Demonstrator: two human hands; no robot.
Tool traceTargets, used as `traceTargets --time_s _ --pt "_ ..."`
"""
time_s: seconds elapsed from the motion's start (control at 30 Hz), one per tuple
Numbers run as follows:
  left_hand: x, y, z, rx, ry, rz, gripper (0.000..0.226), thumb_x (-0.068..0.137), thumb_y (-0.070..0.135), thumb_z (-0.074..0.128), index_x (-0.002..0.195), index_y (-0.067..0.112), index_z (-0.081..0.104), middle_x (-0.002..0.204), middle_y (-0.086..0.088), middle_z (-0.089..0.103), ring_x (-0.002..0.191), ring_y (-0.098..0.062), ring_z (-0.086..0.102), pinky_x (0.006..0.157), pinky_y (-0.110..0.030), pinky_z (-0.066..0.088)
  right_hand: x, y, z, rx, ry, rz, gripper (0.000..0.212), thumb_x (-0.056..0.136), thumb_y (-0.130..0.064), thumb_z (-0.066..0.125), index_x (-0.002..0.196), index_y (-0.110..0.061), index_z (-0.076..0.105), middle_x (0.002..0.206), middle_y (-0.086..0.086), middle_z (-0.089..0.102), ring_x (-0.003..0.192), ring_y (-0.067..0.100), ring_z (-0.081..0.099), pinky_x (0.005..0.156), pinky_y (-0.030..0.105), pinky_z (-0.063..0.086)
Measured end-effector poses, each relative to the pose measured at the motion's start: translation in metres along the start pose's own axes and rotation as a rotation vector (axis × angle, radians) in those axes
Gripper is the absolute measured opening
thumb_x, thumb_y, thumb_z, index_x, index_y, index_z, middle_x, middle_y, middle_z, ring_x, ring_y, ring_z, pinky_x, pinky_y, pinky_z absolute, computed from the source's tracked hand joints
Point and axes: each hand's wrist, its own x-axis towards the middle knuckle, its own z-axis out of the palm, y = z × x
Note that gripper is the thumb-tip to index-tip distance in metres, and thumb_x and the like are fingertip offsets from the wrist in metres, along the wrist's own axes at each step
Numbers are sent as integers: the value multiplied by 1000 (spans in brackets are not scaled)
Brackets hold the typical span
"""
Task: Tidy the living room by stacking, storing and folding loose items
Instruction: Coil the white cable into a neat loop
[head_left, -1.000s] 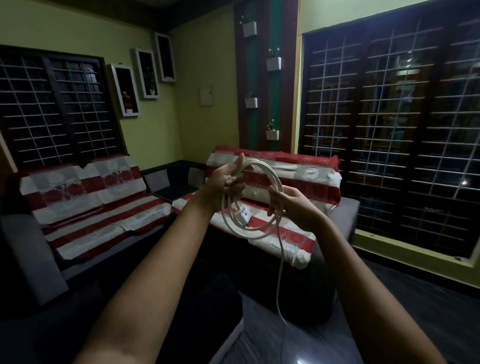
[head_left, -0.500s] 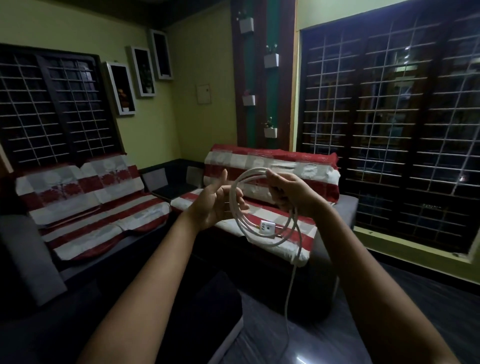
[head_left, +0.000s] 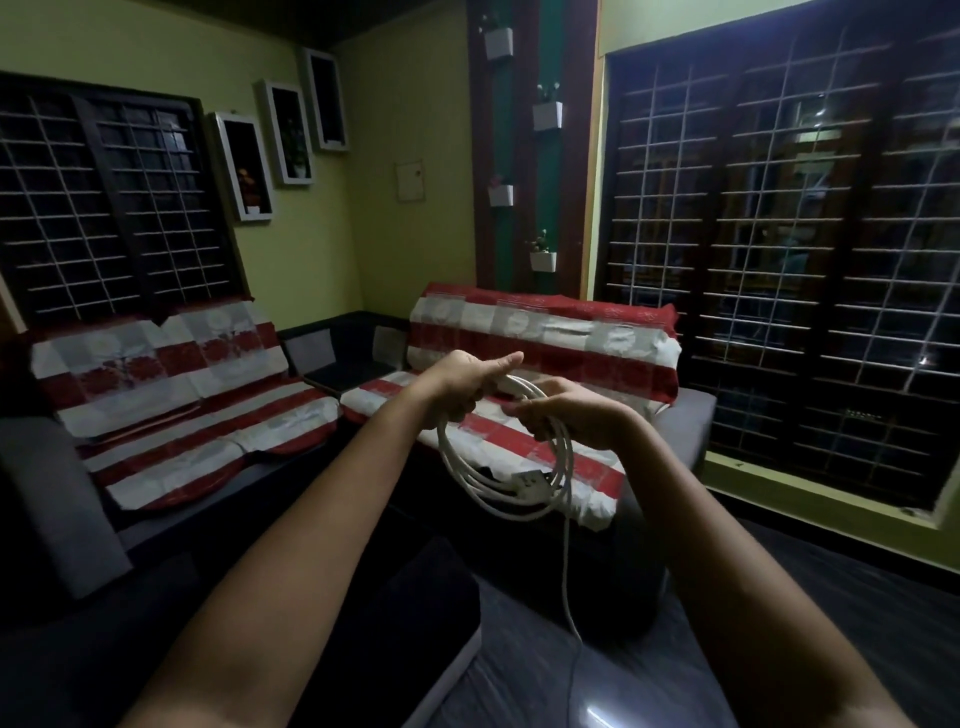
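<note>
Head view: your left hand grips the top of the coiled cord, thumb out; your right hand pinches the loops beside it, above the sofa. Most is wound; a tail hanging floorward remains, then storing.

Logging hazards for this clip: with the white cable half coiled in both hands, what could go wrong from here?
1. A loose tail hangs from the coil to the floor; it may snag or trip the person.
2. The socket block dangles inside the loops and could tangle them.
3. The left hand and right hand grip only the top, so loops might slip.
</note>
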Motion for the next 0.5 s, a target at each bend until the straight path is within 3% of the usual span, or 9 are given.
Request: traceTargets --time_s 0.1,0.2,0.27,0.4,0.5 --pt "1 4 -4 -35 6 24 40 85 49 64 63 17 56 48 9 34 40 -6 23 40 -20 18 -2 20 0 128 15 -4 24 81 -29 71 85 -8 59 69 3 57 62 15 55 63 26 50" --pt "4 9 -8 -96 57 27 42 86 47 64 58 20 47 45 10 32 38 -6 21 38 -18 16 -5 37 1 190 70 23 22 81 -32 70 80 -12 60 69 2 55 60 13 52 57 21 48" --pt "7 8 -9 -126 100 21 47 86 47 64 54 21 42 45 10 31 37 -6 20 37 -18 15 -6 46 0 220 116 37 27 81 -34 71 87 -11 59 76 2 55 62 10 52 56 19 47" --pt "13 5 -9 -206 187 13 48 87 47 63 54 19 42 47 7 30 37 -7 19 38 -17 14 -10 59 3 279 106 106 54 73 -42 73 113 -14 50 99 4 66 86 17 63 88 37 48" --pt "16 -1 -7 -309 248 4 48 87 46 63 55 18 41 44 7 29 33 -6 18 39 -17 12 -10 64 9 435 133 15 55 70 -34 78 112 -14 49 93 4 68 86 19 67 88 42 51"
